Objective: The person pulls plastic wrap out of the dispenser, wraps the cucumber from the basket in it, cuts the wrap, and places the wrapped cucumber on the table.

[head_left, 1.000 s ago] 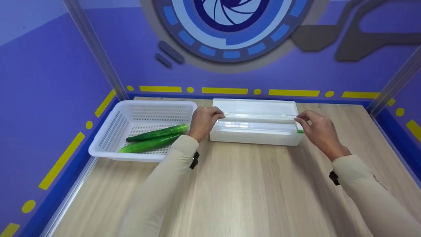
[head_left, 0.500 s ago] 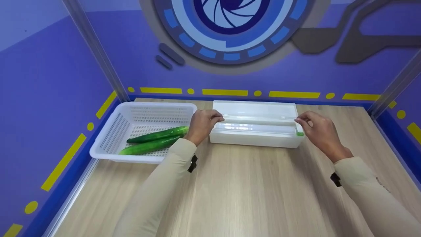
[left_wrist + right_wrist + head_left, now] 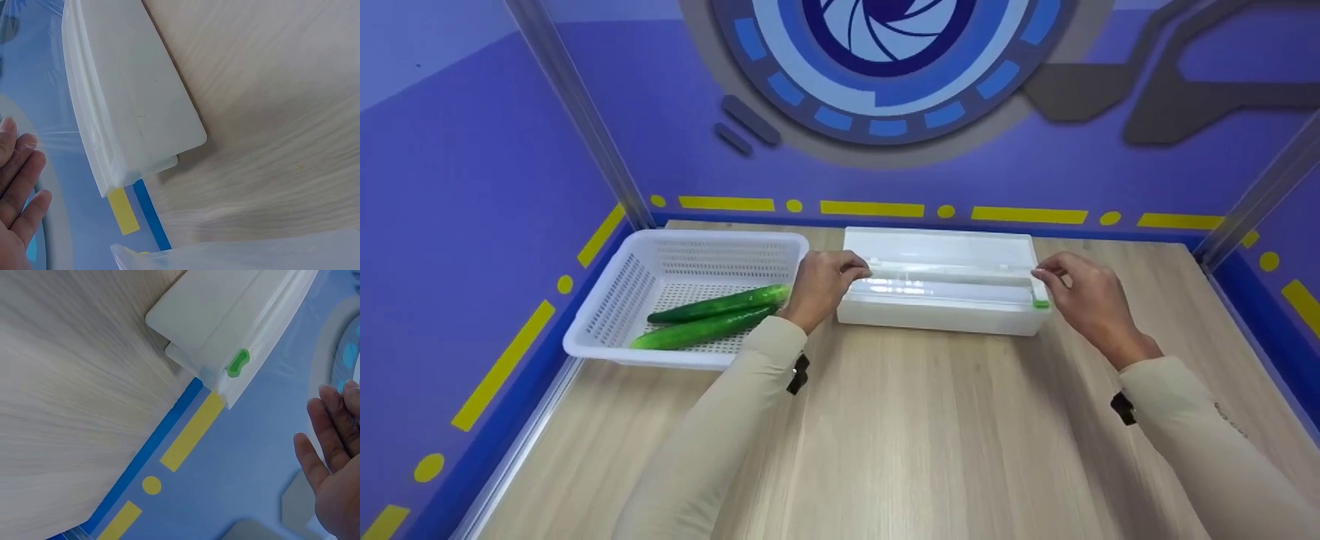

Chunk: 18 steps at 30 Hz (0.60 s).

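- With the left hand (image 3: 823, 283), pinches clear cling film (image 3: 59, 133) between thumb and index finger, near the left end of the white film dispenser box (image 3: 930, 319).
- With the right hand (image 3: 1084, 289), appears to pinch the same film near the box's right end; cannot make out the exact contact, cut off at the edge of the right wrist view.
- Between hands and box, shows as a thin transparent sheet with faint pulled creases: probably almost weightless, limp, clingy, and quick to fold onto itself or tear if tugged unevenly.
- Best taken at both corners of the free edge, with light fingertips and even tension.
- Just beyond the fingertips, on the wood-grain table (image 3: 922, 435) near the back wall, looks like a stiff, fairly light plastic box, perhaps prone to sliding; best steadied at the ends or front wall.
- At the box's right end, carries a green slider (image 3: 1040, 304), likely the cutter; best kept clear of fingers.
- Farther left, in the white perforated basket (image 3: 575, 343), holds two cucumbers (image 3: 720, 305): likely firm, smooth and slippery, best gripped around the middle.
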{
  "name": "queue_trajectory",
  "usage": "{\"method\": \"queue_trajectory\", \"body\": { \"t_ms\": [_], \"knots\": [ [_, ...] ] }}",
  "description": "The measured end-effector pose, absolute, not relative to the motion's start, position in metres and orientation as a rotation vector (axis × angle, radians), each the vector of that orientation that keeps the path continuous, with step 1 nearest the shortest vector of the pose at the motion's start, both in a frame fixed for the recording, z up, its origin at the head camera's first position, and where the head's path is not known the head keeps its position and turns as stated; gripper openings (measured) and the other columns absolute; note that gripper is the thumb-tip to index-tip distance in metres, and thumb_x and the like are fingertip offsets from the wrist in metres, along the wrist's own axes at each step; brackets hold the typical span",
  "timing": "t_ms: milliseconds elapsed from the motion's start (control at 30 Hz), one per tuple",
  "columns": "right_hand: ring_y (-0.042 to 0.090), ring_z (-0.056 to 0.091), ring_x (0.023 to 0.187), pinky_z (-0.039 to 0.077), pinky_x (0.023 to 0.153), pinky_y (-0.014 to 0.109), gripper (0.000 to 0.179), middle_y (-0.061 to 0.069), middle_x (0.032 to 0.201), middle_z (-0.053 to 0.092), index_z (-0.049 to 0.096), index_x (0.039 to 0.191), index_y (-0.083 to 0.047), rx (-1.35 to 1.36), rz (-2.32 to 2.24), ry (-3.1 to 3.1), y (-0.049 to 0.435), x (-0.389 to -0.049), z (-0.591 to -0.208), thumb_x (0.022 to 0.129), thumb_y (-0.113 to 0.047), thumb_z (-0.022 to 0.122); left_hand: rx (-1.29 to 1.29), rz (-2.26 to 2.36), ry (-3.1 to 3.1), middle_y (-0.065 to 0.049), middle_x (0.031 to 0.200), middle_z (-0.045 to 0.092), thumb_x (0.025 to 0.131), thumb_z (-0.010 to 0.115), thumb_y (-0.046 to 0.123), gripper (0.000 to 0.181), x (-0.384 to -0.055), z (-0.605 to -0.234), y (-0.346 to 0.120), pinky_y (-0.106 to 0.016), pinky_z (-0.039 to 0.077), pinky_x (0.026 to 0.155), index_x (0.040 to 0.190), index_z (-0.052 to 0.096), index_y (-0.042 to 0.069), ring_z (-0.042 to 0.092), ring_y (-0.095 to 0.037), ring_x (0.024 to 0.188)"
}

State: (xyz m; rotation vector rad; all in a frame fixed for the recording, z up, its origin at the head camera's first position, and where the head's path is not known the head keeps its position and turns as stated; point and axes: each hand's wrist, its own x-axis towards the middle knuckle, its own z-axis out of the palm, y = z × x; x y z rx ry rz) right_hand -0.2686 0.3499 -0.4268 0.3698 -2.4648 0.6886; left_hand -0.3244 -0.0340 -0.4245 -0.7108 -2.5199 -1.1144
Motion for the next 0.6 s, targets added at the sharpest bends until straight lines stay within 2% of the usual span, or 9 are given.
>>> {"method": "queue_trajectory", "body": {
  "t_ms": [200, 433, 600],
  "knots": [
    [0.029, 0.069, 0.078, 0.043, 0.068, 0.031, 0.007, 0.014, 0.091, 0.076, 0.074, 0.101, 0.0, 0.405, 0.677, -2.422, 0.355, -0.263, -0.426, 0.097, -0.004, 0.078, -0.706, -1.136, -2.524, -0.002, 0.092, 0.08, 0.096, 0.08, 0.018, 0.012, -0.324, -0.421, -0.029, -0.033, 0.058, 0.078, 0.096, 0.084, 0.007, 0.075, -0.016, 0.086],
    [0.028, 0.067, 0.076, 0.046, 0.067, 0.039, 0.007, 0.014, 0.09, 0.075, 0.073, 0.1, 0.0, 0.411, 0.676, -2.435, 0.356, -0.264, -0.419, 0.097, -0.004, 0.078, -0.689, -1.168, -2.502, -0.004, 0.093, 0.08, 0.095, 0.08, 0.015, 0.012, -0.318, -0.418, -0.029, -0.034, 0.059, 0.08, 0.097, 0.084, 0.004, 0.075, -0.017, 0.087],
    [0.03, 0.069, 0.08, 0.051, 0.071, 0.045, 0.005, 0.014, 0.092, 0.076, 0.074, 0.101, 0.0, 0.394, 0.7, -2.476, 0.357, -0.263, -0.413, 0.097, -0.003, 0.077, -0.675, -1.159, -2.511, -0.004, 0.093, 0.081, 0.094, 0.08, 0.015, 0.012, -0.316, -0.417, -0.028, -0.035, 0.059, 0.081, 0.097, 0.084, 0.004, 0.076, -0.018, 0.088]
  ]
}}
